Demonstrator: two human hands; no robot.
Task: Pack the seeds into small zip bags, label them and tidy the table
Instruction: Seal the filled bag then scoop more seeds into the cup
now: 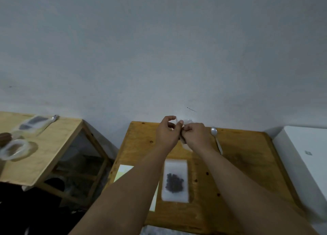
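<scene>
Both my hands are raised over the far edge of the brown wooden table (238, 156). My left hand (167, 133) and my right hand (193, 134) pinch a small clear zip bag (185, 122) between them; most of that bag is hidden by my fingers. A filled zip bag (175, 180) holding dark seeds lies flat on the table between my forearms. A metal spoon (216, 140) lies to the right of my right hand. A pale yellow label sheet (123, 172) lies partly under my left forearm.
A second, lighter wooden table (53, 146) stands to the left with a clear plastic container (15, 149), zip bags with dark seeds (34, 123) and another spoon (48, 124). A white box (304, 164) sits at the right. A grey wall is behind.
</scene>
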